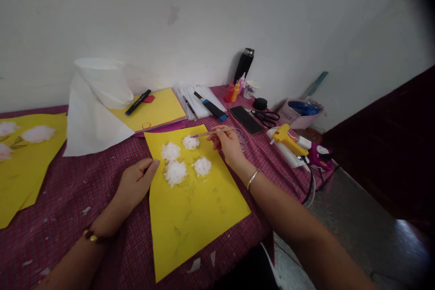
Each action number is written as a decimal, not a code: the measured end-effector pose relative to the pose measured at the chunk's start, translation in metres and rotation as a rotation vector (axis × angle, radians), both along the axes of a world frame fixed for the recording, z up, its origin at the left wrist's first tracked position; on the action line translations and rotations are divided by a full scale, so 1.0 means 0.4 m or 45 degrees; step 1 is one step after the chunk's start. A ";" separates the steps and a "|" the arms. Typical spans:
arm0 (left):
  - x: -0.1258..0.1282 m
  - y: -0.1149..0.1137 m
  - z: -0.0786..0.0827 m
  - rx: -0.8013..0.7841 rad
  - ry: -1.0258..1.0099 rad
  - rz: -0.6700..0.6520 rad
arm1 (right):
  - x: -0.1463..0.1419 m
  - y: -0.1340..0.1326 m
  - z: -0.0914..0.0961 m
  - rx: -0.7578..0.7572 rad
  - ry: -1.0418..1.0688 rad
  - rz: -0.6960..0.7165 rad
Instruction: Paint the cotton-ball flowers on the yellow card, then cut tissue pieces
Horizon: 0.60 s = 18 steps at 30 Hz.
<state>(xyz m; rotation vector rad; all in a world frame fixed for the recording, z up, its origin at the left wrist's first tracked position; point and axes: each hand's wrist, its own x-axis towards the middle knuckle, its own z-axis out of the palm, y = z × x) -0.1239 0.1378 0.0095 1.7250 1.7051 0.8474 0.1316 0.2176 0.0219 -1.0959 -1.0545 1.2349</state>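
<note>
My right hand is closed around a thin paintbrush. The brush tip touches or hovers just over the upper right white fluffy flower; I cannot tell which. Several such flowers sit on the upper part of a yellow sheet of paper, above faint drawn stems and leaves. At the sheet's left edge rests my left hand, fingers curled and thumb over the paper's border. Partly hidden behind my right hand is a clear round dish.
Another yellow sheet with pinkish flowers lies at left beside white paper. Behind are a marker, a blue cutter, paint bottles and a black flask. Rightward lie a phone, scissors and a glue gun.
</note>
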 end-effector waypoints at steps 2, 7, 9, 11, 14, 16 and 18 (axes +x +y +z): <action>0.000 0.000 0.000 -0.001 0.006 0.001 | -0.002 0.000 -0.001 -0.004 -0.009 0.004; 0.001 0.000 -0.001 -0.004 0.022 -0.004 | -0.012 -0.004 -0.001 0.049 0.025 0.007; 0.000 0.000 -0.003 -0.012 0.016 -0.010 | -0.022 -0.006 -0.006 0.052 0.038 0.050; 0.000 0.000 -0.003 -0.009 0.030 -0.006 | -0.031 -0.005 -0.015 0.018 0.013 0.096; 0.003 -0.001 0.004 -0.002 0.051 -0.005 | -0.033 -0.001 -0.023 -0.008 -0.038 0.071; 0.006 -0.001 0.010 0.001 0.056 -0.009 | -0.024 0.003 -0.020 0.009 -0.043 -0.011; 0.008 -0.002 0.014 0.014 0.058 -0.009 | -0.010 0.006 -0.013 0.014 -0.026 -0.090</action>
